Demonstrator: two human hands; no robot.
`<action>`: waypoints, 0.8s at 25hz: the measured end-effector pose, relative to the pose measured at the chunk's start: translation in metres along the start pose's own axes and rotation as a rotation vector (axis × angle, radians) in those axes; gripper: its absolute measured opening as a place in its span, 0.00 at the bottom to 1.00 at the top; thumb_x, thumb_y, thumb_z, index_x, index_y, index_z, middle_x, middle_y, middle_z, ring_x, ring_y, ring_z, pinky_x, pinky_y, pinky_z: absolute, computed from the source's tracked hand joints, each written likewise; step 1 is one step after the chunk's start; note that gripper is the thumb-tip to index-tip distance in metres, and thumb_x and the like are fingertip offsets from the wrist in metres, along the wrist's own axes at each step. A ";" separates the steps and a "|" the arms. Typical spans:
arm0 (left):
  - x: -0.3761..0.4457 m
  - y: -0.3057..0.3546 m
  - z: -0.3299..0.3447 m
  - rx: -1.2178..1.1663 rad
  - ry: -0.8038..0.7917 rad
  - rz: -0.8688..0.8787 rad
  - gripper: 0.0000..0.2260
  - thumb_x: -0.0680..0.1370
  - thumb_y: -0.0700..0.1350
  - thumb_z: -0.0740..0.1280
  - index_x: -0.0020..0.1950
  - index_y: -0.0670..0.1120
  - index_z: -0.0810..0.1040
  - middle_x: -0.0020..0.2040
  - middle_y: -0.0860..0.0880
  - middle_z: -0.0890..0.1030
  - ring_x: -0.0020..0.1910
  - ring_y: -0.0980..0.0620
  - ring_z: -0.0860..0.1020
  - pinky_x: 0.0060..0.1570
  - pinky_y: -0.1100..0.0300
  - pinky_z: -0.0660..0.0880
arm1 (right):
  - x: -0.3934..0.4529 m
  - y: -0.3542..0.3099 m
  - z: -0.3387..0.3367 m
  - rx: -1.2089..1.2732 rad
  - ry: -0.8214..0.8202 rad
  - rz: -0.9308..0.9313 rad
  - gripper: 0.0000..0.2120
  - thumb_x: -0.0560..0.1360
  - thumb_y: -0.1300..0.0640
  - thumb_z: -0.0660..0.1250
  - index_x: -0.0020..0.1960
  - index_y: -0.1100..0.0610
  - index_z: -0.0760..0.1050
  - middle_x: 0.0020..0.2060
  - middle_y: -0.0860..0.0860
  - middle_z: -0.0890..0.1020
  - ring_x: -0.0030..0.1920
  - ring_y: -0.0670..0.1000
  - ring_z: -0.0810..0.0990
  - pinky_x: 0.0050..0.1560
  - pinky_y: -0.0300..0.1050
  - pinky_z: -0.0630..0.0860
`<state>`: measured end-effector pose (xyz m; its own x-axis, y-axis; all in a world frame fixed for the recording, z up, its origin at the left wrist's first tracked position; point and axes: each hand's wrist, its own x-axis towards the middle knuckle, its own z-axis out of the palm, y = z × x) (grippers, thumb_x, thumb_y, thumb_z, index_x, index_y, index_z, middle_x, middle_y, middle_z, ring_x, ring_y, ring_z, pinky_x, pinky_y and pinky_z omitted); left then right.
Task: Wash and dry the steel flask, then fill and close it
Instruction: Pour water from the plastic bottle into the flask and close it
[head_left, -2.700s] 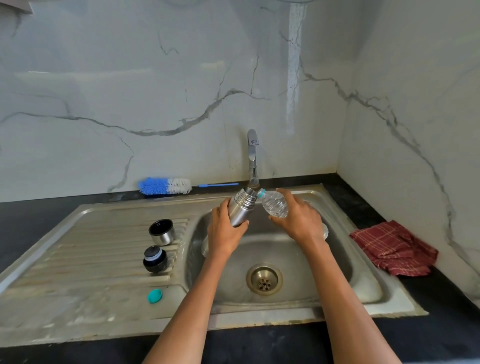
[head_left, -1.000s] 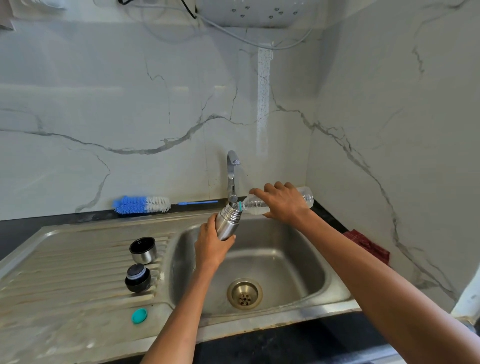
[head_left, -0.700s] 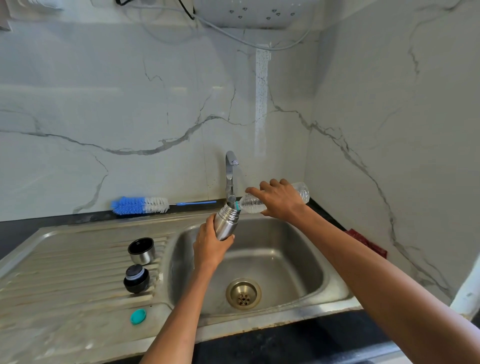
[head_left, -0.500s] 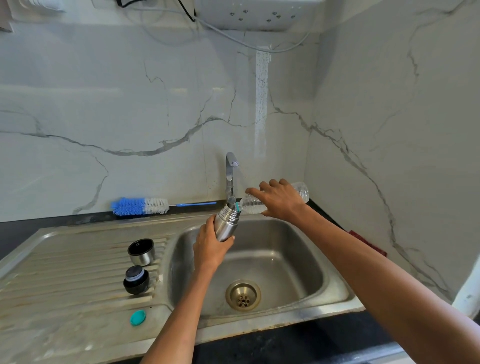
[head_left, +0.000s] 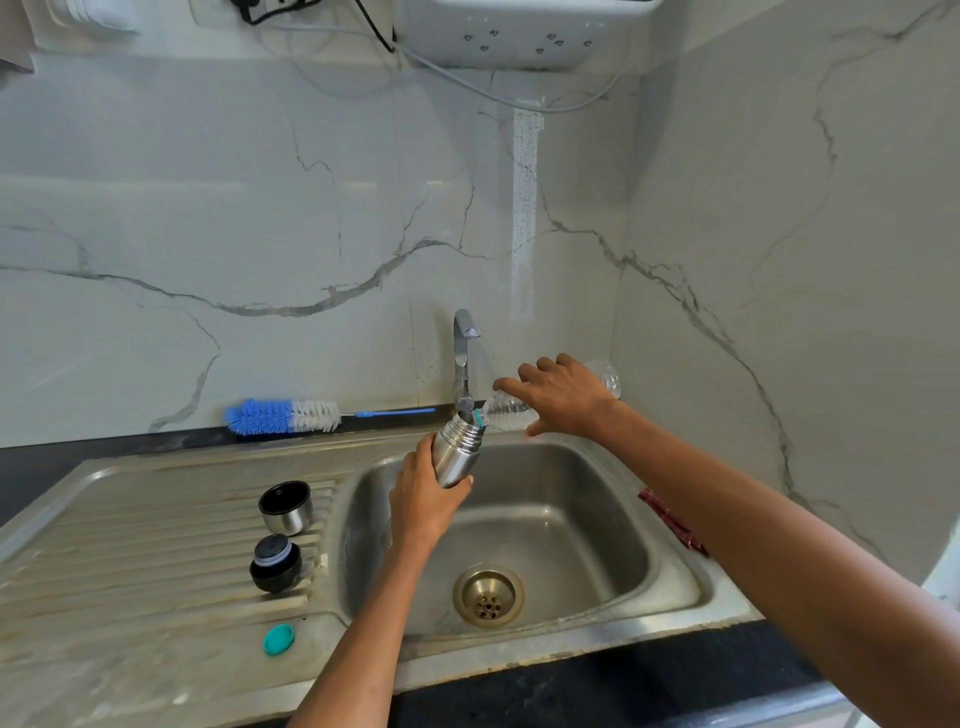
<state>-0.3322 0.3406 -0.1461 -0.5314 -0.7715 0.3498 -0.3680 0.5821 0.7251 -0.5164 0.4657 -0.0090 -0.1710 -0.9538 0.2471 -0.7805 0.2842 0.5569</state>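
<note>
Nearest on the dark surface (head_left: 597, 691): steel sink (head_left: 691, 587) front rim, brass drain (head_left: 488, 596) in the basin. On the drainboard (head_left: 156, 545), near to far: teal bottle cap (head_left: 278, 638), black stopper (head_left: 275, 565), steel cup-lid (head_left: 285, 507) lying mouth-up. All three apart from each other, well clear of the flask.

Over the basin: left hand (head_left: 423, 501) wrapped round the lower body of the steel flask (head_left: 460, 449), grip closed on it. Flask tilted, mouth up and toward the right, just under the tap (head_left: 464, 358). Brushed steel body, ribbed threaded neck, mouth open, no stopper on. Looks clean outside; wet or dry impossible to tell.

Right hand (head_left: 563, 397) closed over a clear plastic water bottle (head_left: 504, 413), held near horizontal, neck with teal ring at the flask mouth, touching or just inside the rim. Base of the bottle showing past the knuckles.

Step in hand, by judgement: fill. Wash and dry seemingly done. Water level inside the flask hidden; flow not visible.

Next move likely: raise the bottle base to finish the pour, keep neck centred on the mouth, bring the flask upright, put the bottle down, then fetch stopper and cup-lid from the drainboard and screw both on. Risk: spill over the threads if the tilt goes too fast.

Further back: red checked cloth (head_left: 672, 525) at right, mostly hidden by the forearm. Blue-and-white bottle brush (head_left: 283, 415) along the marble backsplash (head_left: 260, 234).
</note>
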 end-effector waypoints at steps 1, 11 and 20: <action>0.000 0.000 0.000 0.000 0.001 0.002 0.38 0.71 0.55 0.77 0.76 0.52 0.64 0.68 0.47 0.75 0.62 0.44 0.76 0.59 0.42 0.77 | 0.000 0.001 0.000 -0.001 0.003 -0.005 0.41 0.74 0.36 0.71 0.78 0.45 0.56 0.65 0.54 0.75 0.61 0.57 0.76 0.62 0.52 0.72; -0.002 0.003 0.000 0.021 -0.011 0.004 0.39 0.72 0.56 0.77 0.78 0.52 0.63 0.69 0.47 0.74 0.63 0.44 0.75 0.59 0.41 0.77 | 0.001 0.006 -0.002 -0.032 -0.004 -0.056 0.45 0.70 0.28 0.67 0.79 0.45 0.56 0.62 0.53 0.77 0.57 0.55 0.77 0.57 0.50 0.72; -0.003 0.004 -0.001 -0.011 -0.005 -0.001 0.38 0.72 0.55 0.77 0.77 0.52 0.64 0.69 0.47 0.74 0.63 0.44 0.76 0.59 0.42 0.77 | 0.005 0.007 -0.006 -0.009 -0.029 -0.046 0.41 0.74 0.32 0.68 0.79 0.42 0.54 0.66 0.53 0.74 0.61 0.57 0.75 0.61 0.54 0.72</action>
<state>-0.3311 0.3451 -0.1431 -0.5350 -0.7710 0.3456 -0.3606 0.5783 0.7318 -0.5191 0.4639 0.0009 -0.1524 -0.9684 0.1976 -0.7825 0.2404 0.5744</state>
